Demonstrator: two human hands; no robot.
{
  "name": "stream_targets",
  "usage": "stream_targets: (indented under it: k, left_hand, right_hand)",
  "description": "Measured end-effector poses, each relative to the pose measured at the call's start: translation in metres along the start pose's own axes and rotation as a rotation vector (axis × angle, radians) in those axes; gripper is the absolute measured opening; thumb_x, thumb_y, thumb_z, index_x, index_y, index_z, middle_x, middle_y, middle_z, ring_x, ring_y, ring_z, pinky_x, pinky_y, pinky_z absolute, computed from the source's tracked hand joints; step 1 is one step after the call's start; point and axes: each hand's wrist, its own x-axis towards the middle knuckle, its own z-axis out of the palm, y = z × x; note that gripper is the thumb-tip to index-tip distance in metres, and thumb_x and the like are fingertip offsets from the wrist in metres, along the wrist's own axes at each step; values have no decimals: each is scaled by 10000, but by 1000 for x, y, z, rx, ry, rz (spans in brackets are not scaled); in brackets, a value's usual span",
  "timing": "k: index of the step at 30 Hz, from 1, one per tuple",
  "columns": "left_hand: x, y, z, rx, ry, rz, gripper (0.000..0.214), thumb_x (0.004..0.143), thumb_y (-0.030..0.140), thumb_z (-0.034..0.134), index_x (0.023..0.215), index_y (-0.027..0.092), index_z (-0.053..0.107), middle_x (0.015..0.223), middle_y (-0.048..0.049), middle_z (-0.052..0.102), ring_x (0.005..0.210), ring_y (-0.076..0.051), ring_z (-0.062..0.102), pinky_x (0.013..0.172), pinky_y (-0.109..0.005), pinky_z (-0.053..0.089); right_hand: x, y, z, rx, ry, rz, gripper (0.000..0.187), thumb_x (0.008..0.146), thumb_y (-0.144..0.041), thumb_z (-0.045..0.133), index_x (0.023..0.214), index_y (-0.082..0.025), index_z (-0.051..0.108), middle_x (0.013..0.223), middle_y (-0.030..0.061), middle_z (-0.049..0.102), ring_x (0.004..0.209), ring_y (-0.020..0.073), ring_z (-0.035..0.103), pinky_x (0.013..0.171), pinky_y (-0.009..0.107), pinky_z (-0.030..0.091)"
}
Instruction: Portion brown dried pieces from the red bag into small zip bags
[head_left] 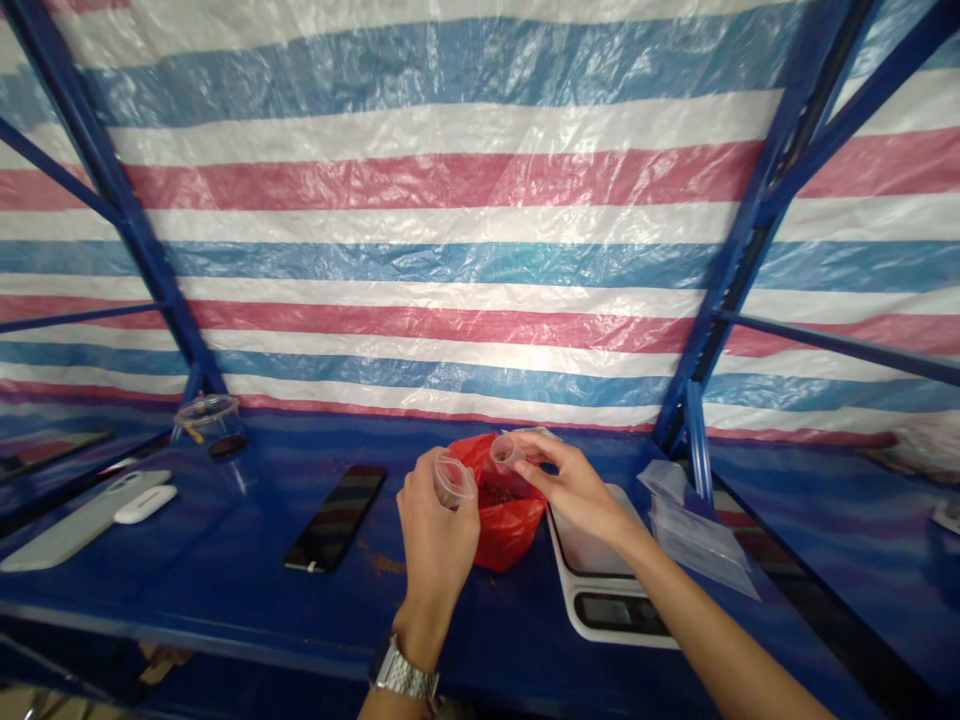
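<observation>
My left hand (439, 515) is closed around a small clear plastic bag (454, 482) whose mouth gapes upward; I cannot make out what is inside. Between the fingers of my right hand (559, 475) is a small translucent plastic cup (505, 452), tilted, with a little brown matter in it. A red plastic bag (510, 530) stands between the two hands, its top spread wide. Dark brown loose bits show inside it, below the cup. Under my right forearm lies a white digital kitchen scale (589, 590), partly hidden by the arm.
A black phone (336, 520) lies left of my hands. Farther left are a pale phone (82, 520), a white earbud case (145, 504) and a clear tub (214, 425) holding dark liquid. Clear zip bags (701, 540) lie right of the scale. Blue metal posts (742, 240) flank the blue shelf (247, 590).
</observation>
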Motion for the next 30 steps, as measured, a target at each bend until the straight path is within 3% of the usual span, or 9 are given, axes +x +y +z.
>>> stream_targets:
  k: [4,8,12,17,21,25,30]
  left_hand:
    - [-5,21,7,68,-90,25,165,963,341,543,1030,234,649,991,-80,738,932,-275,684,805,-372,478]
    - [-4,29,20,134,-171,-4,197,983,347,509,923,219,647,915,-90,740,852,-262,690,734,-339,451]
    - [-3,29,32,186,-215,-27,105,911,247,573,992,213,631,923,-94,745,914,-288,702,749,-338,448]
    - [-3,26,37,170,-247,-74,112,911,274,587,1007,220,606,945,-101,753,912,-298,716,747,-341,451]
    - [-1,16,37,32,-216,-103,117,899,259,605,1010,224,591,951,-72,743,860,-251,711,733,-324,475]
    - [5,6,31,-152,-91,-149,220,829,155,625,1026,219,548,902,-14,693,820,-186,685,763,-302,513]
    - [10,-2,26,-227,2,-169,376,768,73,629,1087,220,493,932,6,644,851,-161,665,828,-315,538]
  right_hand:
    - [-1,-15,-3,11,35,-98,363,930,-273,626,1288,-248,679,1296,88,707,1182,228,671,1059,428,515]
    - [-2,-24,-3,-118,35,-228,366,913,-150,595,1230,-282,722,1252,68,690,1186,220,644,1076,426,501]
    - [-3,-15,1,-260,28,-268,460,901,-63,518,1231,-304,729,1283,61,657,1215,225,625,1107,431,480]
    - [-1,-6,2,-301,39,-272,494,909,-51,474,1256,-300,723,1312,57,642,1248,221,609,1130,415,464]
    - [2,-4,2,-276,92,-220,442,912,-102,548,1272,-297,715,1287,65,660,1228,234,614,1103,417,475]
    - [2,3,8,-315,145,-122,395,909,-132,589,1270,-239,708,1221,102,687,1138,247,644,1045,432,502]
    - [-5,13,19,-450,-93,-79,408,889,-137,648,1283,-225,709,1283,128,704,1211,294,625,1093,490,441]
